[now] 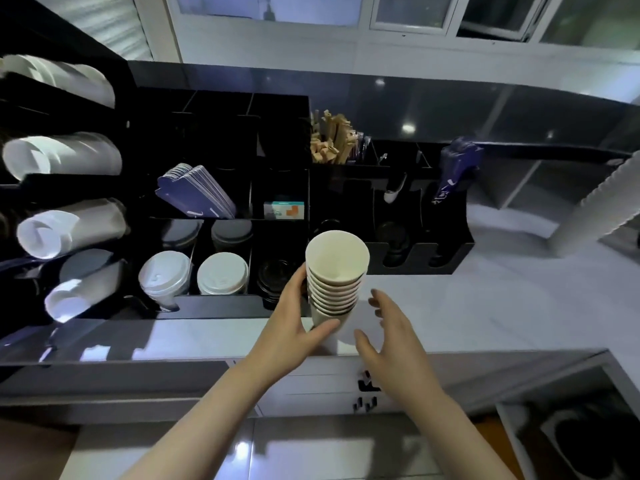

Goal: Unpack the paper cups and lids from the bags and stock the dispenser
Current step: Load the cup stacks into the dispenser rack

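One stack of paper cups (335, 271) stands mouth-up on the desk (485, 306), in front of the black dispenser (221, 140). Left hand (294, 327) wraps its base, apparently to steady it. Right hand (384, 327) hovers just beside, fingers spread, grasping nothing, seemingly ready to assist.

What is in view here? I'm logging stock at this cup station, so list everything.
Cup stack: one nested stack, white, upright at the counter's front, held.
Cup rows: four sideways, white, left rack.
White lids: two stacks, lower rack bins.
Black lids: one stack, bin right of the white lids.
Sleeves: one bundle, dark blue, middle rack.
Small box: one, white and orange, beside the sleeves.
Stir sticks: one bunch, tan, top bin.
Counter: one, pale.
Hands: left hand grips the stack; right hand open beside it.
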Demonstrator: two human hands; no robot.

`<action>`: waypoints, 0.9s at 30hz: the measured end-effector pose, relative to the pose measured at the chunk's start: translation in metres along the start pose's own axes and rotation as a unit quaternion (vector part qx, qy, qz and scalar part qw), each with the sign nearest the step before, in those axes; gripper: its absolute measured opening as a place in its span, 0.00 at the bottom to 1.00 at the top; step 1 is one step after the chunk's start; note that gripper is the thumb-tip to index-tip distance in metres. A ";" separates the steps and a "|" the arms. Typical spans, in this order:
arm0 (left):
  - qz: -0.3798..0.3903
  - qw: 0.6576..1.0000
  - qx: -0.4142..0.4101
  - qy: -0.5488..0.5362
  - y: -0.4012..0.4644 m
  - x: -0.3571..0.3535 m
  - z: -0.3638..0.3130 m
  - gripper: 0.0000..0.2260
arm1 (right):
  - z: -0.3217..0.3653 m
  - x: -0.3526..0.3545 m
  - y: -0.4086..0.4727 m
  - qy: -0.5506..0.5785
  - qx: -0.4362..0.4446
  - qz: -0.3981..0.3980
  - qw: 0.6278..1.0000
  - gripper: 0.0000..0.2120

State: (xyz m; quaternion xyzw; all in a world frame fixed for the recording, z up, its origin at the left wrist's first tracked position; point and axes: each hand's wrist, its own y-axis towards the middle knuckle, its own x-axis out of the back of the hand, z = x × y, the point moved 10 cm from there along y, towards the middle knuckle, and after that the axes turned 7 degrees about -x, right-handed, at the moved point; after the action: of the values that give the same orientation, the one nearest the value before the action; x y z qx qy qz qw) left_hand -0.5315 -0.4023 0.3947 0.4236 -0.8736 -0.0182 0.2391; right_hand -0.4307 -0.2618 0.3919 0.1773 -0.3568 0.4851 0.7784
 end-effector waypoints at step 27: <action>-0.092 0.992 0.010 -0.090 0.021 0.017 -0.012 0.38 | 0.033 0.015 -0.002 0.040 0.099 0.022 0.994 0.31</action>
State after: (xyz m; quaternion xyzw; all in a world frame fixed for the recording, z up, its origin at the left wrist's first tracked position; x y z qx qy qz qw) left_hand -0.5507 -0.3991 0.4169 0.5007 -0.8493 -0.0695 0.1522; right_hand -0.4374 -0.2733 0.4255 0.2265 -0.2796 0.5420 0.7594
